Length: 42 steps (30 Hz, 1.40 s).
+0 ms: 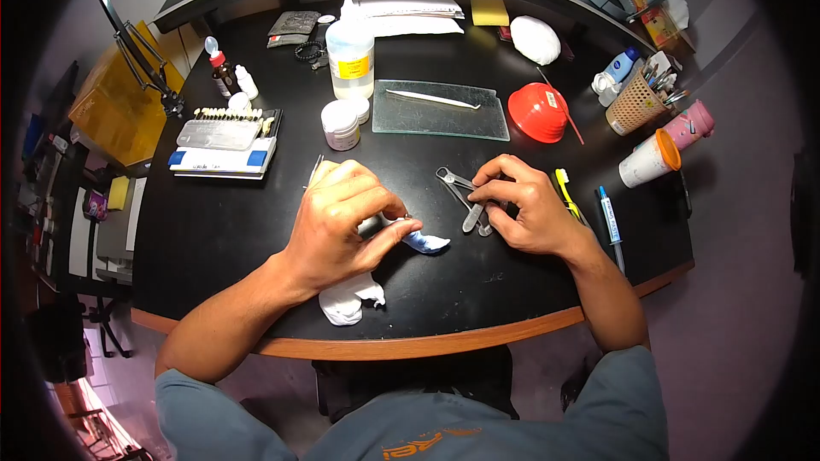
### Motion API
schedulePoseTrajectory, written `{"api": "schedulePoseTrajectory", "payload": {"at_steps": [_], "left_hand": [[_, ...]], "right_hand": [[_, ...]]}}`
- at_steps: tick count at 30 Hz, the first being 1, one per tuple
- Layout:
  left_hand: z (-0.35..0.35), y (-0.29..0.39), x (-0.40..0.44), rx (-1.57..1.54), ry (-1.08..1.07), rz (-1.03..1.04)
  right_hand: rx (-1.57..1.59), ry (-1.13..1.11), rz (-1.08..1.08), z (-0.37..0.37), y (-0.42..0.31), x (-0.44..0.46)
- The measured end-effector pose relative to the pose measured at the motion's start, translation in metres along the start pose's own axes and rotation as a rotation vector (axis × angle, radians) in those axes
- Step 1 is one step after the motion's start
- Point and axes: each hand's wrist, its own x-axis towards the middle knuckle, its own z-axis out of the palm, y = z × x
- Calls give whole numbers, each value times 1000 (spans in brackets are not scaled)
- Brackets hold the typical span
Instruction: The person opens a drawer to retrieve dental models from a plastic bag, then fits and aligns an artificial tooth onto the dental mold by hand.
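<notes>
My left hand [343, 209] is closed in a pinch, thumb against forefinger. A tiny dark bit shows at the fingertips, too small to name. Thin metal rods [314, 172] stick out behind its knuckles. Just past the thumb lies a crumpled light-blue cloth or tissue [425, 242], partly covered by the hand. My right hand [528, 209] has its fingers closed on a metal caliper [457, 179], whose ringed end points away to the left. Below my left wrist rests a crumpled white cloth [343, 302].
Beyond the hands are a white jar [341, 126], a large bottle [351, 60], a glass plate [440, 124] with a white instrument, and a red bowl [536, 113]. A shade guide [224, 141] sits left. To the right are a yellow toothbrush [564, 190], syringe [611, 220] and cup [645, 162].
</notes>
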Motion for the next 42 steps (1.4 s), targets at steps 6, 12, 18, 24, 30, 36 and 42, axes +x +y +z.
{"api": "schedulePoseTrajectory", "payload": {"at_steps": [6,12,18,24,30,36,42], "left_hand": [[-1,4,1,14,0,-15],[-1,4,2,9,16,-17],[0,2,1,7,17,-2],[0,2,1,-6,16,1],[-1,3,0,1,-17,-8],[-2,3,1,-12,-31,-20],[-2,0,1,-168,-33,-160]], "right_hand": [[-1,7,-12,1,0,-1],[-20,22,-25,2,2,0],[3,2,-1,2,0,0],[15,17,-7,3,1,0],[-16,11,-16,3,0,0],[-2,-16,-20,-1,-2,0],[-15,-15,-44,-2,-2,1]]}}
